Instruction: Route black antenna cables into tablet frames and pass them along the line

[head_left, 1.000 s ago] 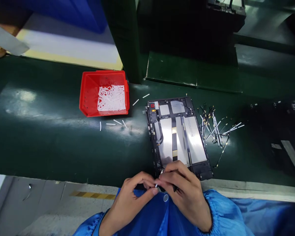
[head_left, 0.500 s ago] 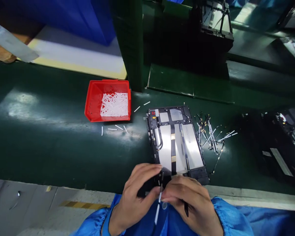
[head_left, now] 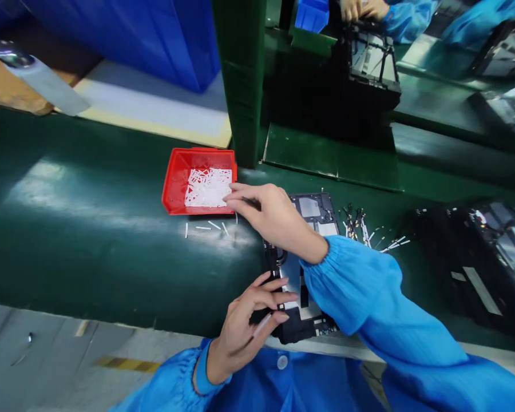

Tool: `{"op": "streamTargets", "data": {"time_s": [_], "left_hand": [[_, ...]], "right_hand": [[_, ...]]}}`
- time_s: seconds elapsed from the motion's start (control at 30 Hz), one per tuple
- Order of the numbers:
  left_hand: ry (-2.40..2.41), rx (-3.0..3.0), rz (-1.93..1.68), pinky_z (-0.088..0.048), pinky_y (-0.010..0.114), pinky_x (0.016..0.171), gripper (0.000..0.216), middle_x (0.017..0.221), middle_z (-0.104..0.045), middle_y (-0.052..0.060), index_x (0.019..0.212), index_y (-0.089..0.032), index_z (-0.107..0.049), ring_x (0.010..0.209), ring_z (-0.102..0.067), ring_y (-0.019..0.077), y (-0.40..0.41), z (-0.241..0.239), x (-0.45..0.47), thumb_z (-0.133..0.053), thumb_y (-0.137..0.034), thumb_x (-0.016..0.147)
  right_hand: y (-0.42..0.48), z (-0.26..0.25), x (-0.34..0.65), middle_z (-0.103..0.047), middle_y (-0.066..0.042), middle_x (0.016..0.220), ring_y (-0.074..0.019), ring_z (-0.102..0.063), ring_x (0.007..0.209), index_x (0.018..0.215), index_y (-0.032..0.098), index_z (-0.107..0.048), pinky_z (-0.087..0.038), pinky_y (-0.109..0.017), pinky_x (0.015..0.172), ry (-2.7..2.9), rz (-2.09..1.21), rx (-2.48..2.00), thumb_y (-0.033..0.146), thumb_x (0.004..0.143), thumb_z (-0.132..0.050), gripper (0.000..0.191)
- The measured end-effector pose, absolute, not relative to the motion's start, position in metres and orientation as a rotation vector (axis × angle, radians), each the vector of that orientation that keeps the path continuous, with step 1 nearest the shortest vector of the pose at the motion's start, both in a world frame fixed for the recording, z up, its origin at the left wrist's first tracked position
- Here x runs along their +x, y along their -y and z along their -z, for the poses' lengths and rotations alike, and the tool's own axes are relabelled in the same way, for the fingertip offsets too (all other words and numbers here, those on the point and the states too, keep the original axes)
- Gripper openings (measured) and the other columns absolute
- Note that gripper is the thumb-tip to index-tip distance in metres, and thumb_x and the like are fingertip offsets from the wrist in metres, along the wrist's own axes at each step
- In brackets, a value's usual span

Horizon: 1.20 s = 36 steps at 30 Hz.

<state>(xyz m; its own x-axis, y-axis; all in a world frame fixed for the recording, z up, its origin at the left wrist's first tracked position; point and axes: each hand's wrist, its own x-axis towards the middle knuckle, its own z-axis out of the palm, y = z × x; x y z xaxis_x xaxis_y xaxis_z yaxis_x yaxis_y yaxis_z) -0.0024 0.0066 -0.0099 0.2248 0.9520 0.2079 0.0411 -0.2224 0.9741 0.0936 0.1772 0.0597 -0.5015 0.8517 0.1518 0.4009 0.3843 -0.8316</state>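
My right hand (head_left: 277, 220) reaches across to the right rim of a red bin (head_left: 168, 194). Its thumb and forefinger are pinched close to the small white strips (head_left: 208, 189) inside, and a dark slim tool (head_left: 251, 201) shows in that hand. Whether a strip is between the fingertips is too small to tell. My left hand (head_left: 251, 317), fingers bent, holds a thin whitish strip (head_left: 262, 325) along its thumb. It is at the lower left of an opened tablet-like device (head_left: 313, 207) with silvery panels, which my right arm partly covers.
Several loose white strips (head_left: 214, 225) lie below the bin. Thin black-and-white flex cables (head_left: 363, 226) are heaped right of the device. More black devices (head_left: 467, 269) stand at the right. A green post (head_left: 242, 86) rises behind the bin. A co-worker's hands (head_left: 364, 8) show at the top.
My right hand has left my left hand and moved up and left to the red bin. The strip that was between both hands stays in my left. The view has shifted slightly.
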Motion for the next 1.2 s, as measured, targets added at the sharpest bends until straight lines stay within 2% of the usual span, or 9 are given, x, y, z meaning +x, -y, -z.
{"op": "streamTargets", "data": {"time_s": [0.07,0.13,0.2,0.27,0.4,0.47,0.57,0.73,1.2], "left_hand": [[-0.97,1.468,-1.213,-0.042,0.053,0.109,0.011,0.099,-0.078,0.007,0.089,-0.022,-0.051,0.112,-0.067,0.0249,-0.01,0.008,-0.001,-0.062,-0.024,0.091],[-0.95,1.482,-1.245,-0.043,0.051,0.108,0.013,0.1,-0.078,0.007,0.084,-0.021,-0.055,0.111,-0.068,0.0245,-0.016,0.004,-0.002,-0.066,-0.026,0.089],[-0.934,1.539,-1.244,-0.045,0.049,0.108,0.01,0.102,-0.077,0.006,0.083,-0.021,-0.06,0.111,-0.068,0.0239,-0.026,0.0,-0.003,-0.07,-0.023,0.085],[-0.943,1.614,-1.235,-0.046,0.047,0.107,0.007,0.103,-0.077,0.006,0.083,-0.021,-0.065,0.111,-0.068,0.0237,-0.036,-0.003,-0.006,-0.072,-0.019,0.083],[-0.983,1.74,-1.217,-0.046,0.046,0.106,0.009,0.099,-0.078,0.005,0.082,-0.021,-0.07,0.107,-0.069,0.0235,-0.055,-0.002,-0.01,-0.076,-0.017,0.078],[-1.009,1.754,-1.212,-0.045,0.045,0.106,0.011,0.098,-0.078,0.004,0.083,-0.022,-0.071,0.105,-0.07,0.0227,-0.061,0.002,-0.011,-0.077,-0.016,0.077],[-1.042,1.72,-1.206,-0.046,0.043,0.105,0.012,0.095,-0.078,0.002,0.082,-0.022,-0.071,0.102,-0.071,0.0211,-0.065,0.008,-0.01,-0.078,-0.015,0.076],[-1.039,1.709,-1.165,-0.05,0.041,0.098,0.005,0.087,-0.078,0.002,0.08,-0.022,-0.071,0.091,-0.073,0.0197,-0.068,0.012,-0.007,-0.076,-0.02,0.079],[-1.031,1.691,-1.159,-0.049,0.036,0.095,0.011,0.083,-0.077,-0.002,0.081,-0.022,-0.07,0.087,-0.072,0.0168,-0.069,0.016,-0.007,-0.077,-0.015,0.077]], "right_hand": [[-0.164,-0.067,0.106,-0.069,-0.002,0.106,-0.0163,-0.064,0.107,0.099,0.019,-0.072,-0.05,-0.03,0.093,2.09,-0.934,-1.12,0.025,0.092,-0.061,0.015],[-0.143,-0.082,0.13,-0.063,-0.004,0.108,-0.0152,-0.063,0.101,0.114,0.02,-0.068,-0.052,-0.028,0.087,2.072,-0.903,-1.213,0.033,0.092,-0.06,0.027],[-0.118,-0.097,0.159,-0.059,-0.005,0.111,-0.0153,-0.06,0.101,0.132,0.024,-0.057,-0.053,-0.029,0.085,2.074,-0.993,-1.295,0.035,0.099,-0.048,0.036],[-0.091,-0.101,0.184,-0.058,-0.005,0.11,-0.0149,-0.06,0.099,0.139,0.029,-0.05,-0.053,-0.029,0.084,2.053,-1.081,-1.377,0.029,0.102,-0.039,0.038],[-0.039,-0.072,0.202,-0.063,-0.002,0.096,-0.0123,-0.062,0.086,0.123,0.03,-0.062,-0.054,-0.022,0.072,1.934,-1.079,-1.386,0.016,0.095,-0.054,0.033],[-0.02,-0.05,0.198,-0.066,-0.002,0.095,-0.0122,-0.064,0.086,0.112,0.026,-0.066,-0.054,-0.023,0.074,1.858,-1.02,-1.347,0.01,0.09,-0.06,0.028],[-0.005,-0.026,0.188,-0.067,-0.004,0.099,-0.0149,-0.063,0.093,0.108,0.021,-0.065,-0.054,-0.029,0.083,1.844,-0.905,-1.32,0.004,0.088,-0.059,0.027],[-0.003,-0.019,0.186,-0.061,-0.006,0.094,-0.0176,-0.058,0.094,0.104,0.02,-0.065,-0.053,-0.032,0.078,2.003,-0.727,-1.373,0.005,0.09,-0.055,0.023],[-0.006,-0.021,0.187,-0.06,-0.007,0.095,-0.0176,-0.055,0.095,0.106,0.017,-0.063,-0.051,-0.031,0.083,2.12,-0.827,-1.388,0.008,0.093,-0.054,0.018]]}}
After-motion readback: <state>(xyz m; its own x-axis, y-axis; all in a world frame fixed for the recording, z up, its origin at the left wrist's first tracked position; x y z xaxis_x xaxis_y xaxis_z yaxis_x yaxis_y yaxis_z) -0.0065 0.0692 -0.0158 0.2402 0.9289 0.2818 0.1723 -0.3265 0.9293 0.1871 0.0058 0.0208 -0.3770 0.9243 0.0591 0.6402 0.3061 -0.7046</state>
